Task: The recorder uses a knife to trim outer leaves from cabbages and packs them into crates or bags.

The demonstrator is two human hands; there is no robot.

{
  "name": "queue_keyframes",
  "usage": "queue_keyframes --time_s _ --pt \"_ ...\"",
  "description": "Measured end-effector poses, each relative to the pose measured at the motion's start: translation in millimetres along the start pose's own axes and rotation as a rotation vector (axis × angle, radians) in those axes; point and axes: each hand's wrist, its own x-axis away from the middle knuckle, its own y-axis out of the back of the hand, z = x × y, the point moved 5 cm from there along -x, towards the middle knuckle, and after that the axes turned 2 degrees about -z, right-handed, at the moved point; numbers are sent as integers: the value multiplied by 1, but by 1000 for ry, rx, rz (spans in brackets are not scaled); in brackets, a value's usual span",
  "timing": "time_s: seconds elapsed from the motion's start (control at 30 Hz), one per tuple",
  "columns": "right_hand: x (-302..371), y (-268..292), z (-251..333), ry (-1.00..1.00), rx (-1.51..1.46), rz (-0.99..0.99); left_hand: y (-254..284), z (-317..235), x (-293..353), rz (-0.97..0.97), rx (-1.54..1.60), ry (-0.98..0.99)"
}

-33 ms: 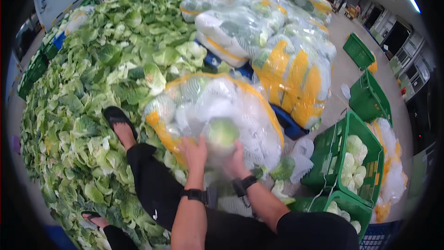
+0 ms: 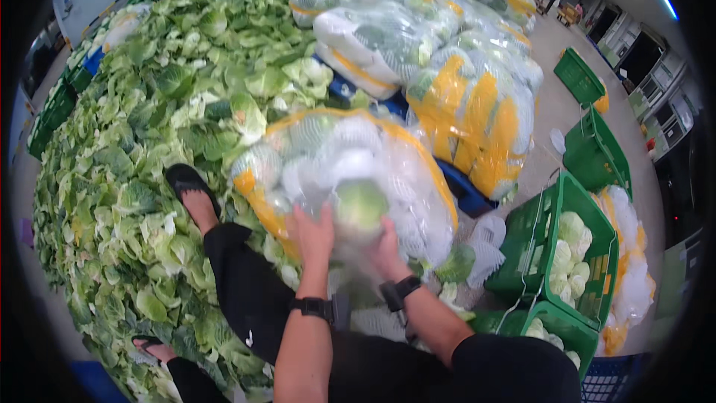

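A pale green cabbage (image 2: pixel 362 207) is held up between my two hands, in front of a big clear plastic bag with yellow bands (image 2: pixel 440 179). My right hand (image 2: pixel 385 250) grips its lower right side. On the other side, my left hand (image 2: pixel 311 235) curls with thumb and fingers pointing up. A blurred whitish layer shows between the left hand and the cabbage, perhaps a foam net sleeve. Inside the bag sit several cabbages in white foam nets (image 2: pixel 354 134). Below the cabbage, motion blur hides the detail.
A wide heap of loose cabbage leaves (image 2: pixel 149 179) spreads on the left, my sandalled foot (image 2: pixel 195 198) on it. Full bags (image 2: pixel 477 112) are stacked behind. Green crates (image 2: pixel 556 254) with cabbages stand at right, near loose foam nets (image 2: pixel 486 250). Other people sit at the far side.
The cabbage and both hands have shifted slightly upward. My right hand has moved a little to the right along with the cabbage.
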Motion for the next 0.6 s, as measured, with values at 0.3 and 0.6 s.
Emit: queue_keyframes --time_s 0.3,0.6 --pt "75 -65 138 332 471 -137 79 -73 41 566 814 -32" --pt "118 -163 112 -376 -433 -137 142 43 87 340 1352 65"
